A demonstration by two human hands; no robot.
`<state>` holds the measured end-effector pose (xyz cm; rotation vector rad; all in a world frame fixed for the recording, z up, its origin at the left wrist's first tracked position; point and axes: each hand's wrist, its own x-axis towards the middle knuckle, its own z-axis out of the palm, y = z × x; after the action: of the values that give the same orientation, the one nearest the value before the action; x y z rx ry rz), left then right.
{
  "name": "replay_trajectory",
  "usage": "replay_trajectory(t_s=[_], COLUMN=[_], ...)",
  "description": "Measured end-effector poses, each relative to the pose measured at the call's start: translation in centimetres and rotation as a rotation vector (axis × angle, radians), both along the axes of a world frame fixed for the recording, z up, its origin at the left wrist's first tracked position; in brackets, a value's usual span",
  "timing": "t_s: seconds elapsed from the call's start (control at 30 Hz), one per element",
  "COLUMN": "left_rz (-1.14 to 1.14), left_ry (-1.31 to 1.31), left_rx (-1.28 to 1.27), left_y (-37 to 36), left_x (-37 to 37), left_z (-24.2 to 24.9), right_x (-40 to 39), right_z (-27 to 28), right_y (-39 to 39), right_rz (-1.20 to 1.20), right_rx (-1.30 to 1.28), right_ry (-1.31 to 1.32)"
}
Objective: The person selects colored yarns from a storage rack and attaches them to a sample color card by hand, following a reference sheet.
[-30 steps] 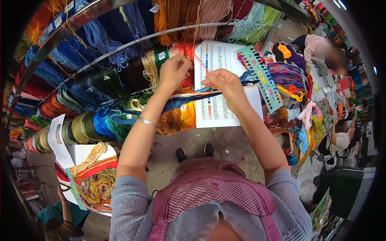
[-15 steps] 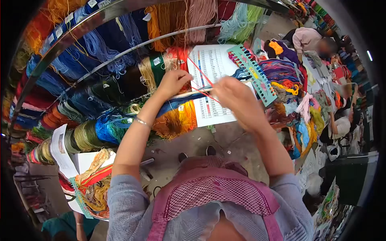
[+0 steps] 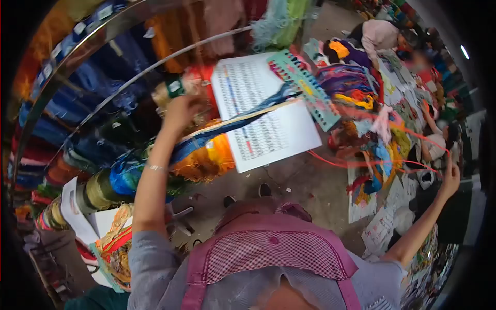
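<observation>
The biggest thing before you is the hanging yarn, in blue, orange, pink and green, which fills the upper left side. Next is your pink apron, with a checked part at the chest. The printed sheet lies in front of you, and across it goes the bundle of blue threads, with a pale strand along its edge. At the right edge of the sheet, and partly over it, is the green card, which has holes along its sides. The orange yarn is beside the left edge of the sheet, below the blue bundle. Your left hand is above the yarn, left of the sheet; its fingers are bent but blurred, so I cannot tell if they are closed on something. Your right hand is far out to the right, with the index finger raised, apart from the other fingers, which are bent. The thinnest thing is the red thread: its lines extend in the air from near the sheet to the fingers of this right hand, one reaching the raised fingertip and another lower, beside the bent fingers. Whether they pinch it, I cannot tell.
</observation>
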<state>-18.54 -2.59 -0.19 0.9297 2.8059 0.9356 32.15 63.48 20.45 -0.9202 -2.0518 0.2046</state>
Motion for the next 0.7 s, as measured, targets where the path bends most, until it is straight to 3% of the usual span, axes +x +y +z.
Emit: replay_trajectory(t_s=[0.03,0.07,0.1,0.13,0.17,0.2,0.23,0.27,0.3,0.33,0.37,0.43,0.53,0.63,0.7], left_rz=[0.164,0.218,0.205,0.216,0.163,0.113,0.02,-0.029,-0.05,-0.067,-0.041,0.021,0.061,0.123,0.167], left_ry=[0.093,0.295,0.243,-0.03,-0.218,-0.403,-0.511,-0.658,-0.774,-0.892,-0.981,-1.164,-1.274,-1.236,-1.209], left_rx=[0.082,0.18,0.349,0.555,0.648,0.735,0.723,0.745,0.746,0.748,0.791,0.843,0.918,1.005,1.022], left_y=[0.5,1.2,1.8,3.8,5.7,7.5,9.4,11.1,13.0,14.8,16.4,18.9,21.4,22.4,22.8], left_x=[1.2,2.7,2.9,5.1,6.4,7.5,9.1,9.8,10.5,11.1,11.8,12.6,13.1,13.5,14.0], left_z=[1.3,3.4,4.0,6.9,7.6,8.2,9.5,9.0,8.5,8.1,7.4,7.1,6.3,5.3,5.3], right_x=[0.2,0.4,-3.0,-5.3,-10.3,-13.3,-17.1,-20.4,-23.0,-25.2,-27.3,-29.6,-32.9,-34.8,-35.5], right_z=[0.4,-0.8,-0.3,-1.2,-0.9,-3.5,-6.1,-6.0,-8.0,-9.7,-11.0,-12.4,-14.9,-17.1,-17.9], right_y=[-0.5,1.3,-2.4,-2.6,-9.0,-8.0,-10.5,-15.8,-18.1,-19.7,-20.8,-23.7,-24.5,-24.3,-24.2], right_rz=[-0.233,0.057,-0.048,0.058,0.169,0.261,0.4,0.474,0.493,0.688,0.887,1.093,1.177,1.174,1.186], right_rx=[-0.042,0.02,-0.034,-0.111,0.179,-0.041,-0.218,-0.25,-0.207,0.075,0.021,-0.44,-0.732,-0.831,-0.748], right_ry=[-0.033,0.231,0.231,0.222,-0.108,0.0,0.17,-0.026,-0.071,-0.103,-0.096,-0.071,-0.079,-0.102,-0.082])
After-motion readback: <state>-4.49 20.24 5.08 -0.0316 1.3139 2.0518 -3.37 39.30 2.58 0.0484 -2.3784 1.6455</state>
